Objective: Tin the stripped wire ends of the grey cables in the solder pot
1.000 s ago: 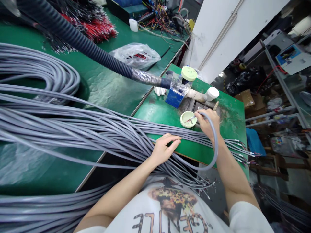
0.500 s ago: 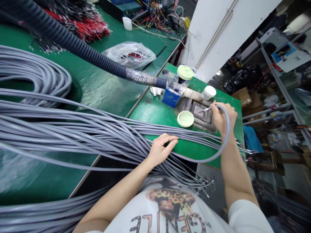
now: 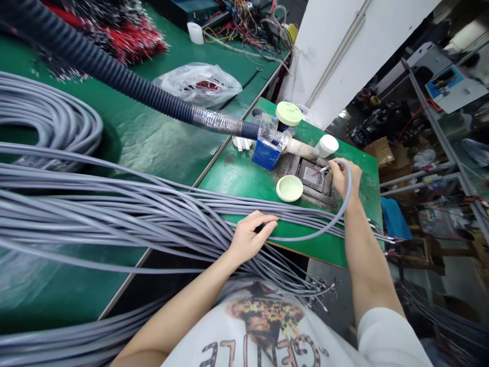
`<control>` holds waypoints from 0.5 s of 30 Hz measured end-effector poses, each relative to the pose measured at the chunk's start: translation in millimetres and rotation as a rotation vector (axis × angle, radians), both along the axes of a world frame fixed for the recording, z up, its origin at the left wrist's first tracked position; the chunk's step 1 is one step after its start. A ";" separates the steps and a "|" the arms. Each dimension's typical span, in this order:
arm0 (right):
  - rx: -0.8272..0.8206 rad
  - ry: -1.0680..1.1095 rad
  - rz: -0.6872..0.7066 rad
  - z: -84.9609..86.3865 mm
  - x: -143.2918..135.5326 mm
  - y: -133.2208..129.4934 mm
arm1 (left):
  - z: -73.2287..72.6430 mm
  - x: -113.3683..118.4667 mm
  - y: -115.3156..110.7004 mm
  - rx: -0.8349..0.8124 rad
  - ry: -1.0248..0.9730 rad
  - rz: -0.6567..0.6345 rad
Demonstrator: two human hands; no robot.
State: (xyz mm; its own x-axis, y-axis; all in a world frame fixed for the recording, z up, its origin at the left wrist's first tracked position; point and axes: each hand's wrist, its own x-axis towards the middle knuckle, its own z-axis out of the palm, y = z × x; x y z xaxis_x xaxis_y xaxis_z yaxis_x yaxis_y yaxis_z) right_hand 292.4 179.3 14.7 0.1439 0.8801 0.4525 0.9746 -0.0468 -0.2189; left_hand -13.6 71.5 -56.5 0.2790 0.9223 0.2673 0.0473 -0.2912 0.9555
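My right hand is closed on a grey cable near its stripped end. The thin coloured wires at that end point left, over the shiny square surface of a small solder pot. From the hand the cable bends in a loop back toward my left hand. That hand rests on a bundle of grey cables, thumb and forefinger slightly apart; its other fingers are partly hidden. An open pale-green tub stands left of the pot.
A black corrugated hose crosses above the bench to a pipe by the blue box. A white jar and a pale-green lid stand behind the pot. Coiled cable and a plastic bag lie on the left table.
My right hand has shifted slightly left, bringing the wire end further over the pot's shiny surface. The cable loop has drawn in and up. My left hand keeps its place on the cables.
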 end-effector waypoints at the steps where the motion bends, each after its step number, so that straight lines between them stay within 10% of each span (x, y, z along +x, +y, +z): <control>1: -0.002 0.002 0.002 -1.4 0.4 0.4 | 0.0 0.0 0.1 0.001 0.001 -0.001; 9: -0.013 -0.001 -0.019 -13.0 4.6 4.9 | -0.7 1.4 0.2 0.003 0.001 0.002; 15: 0.099 0.130 0.041 19.3 -20.7 -38.4 | 2.7 0.9 0.0 -0.041 -0.026 0.013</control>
State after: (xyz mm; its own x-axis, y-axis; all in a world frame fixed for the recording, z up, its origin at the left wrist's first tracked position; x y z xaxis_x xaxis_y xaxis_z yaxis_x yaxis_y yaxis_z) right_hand 271.6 140.9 34.0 0.1720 0.8384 0.5172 0.9385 0.0202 -0.3448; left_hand -12.6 71.6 -53.8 0.2601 0.9362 0.2364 0.0262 -0.2516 0.9675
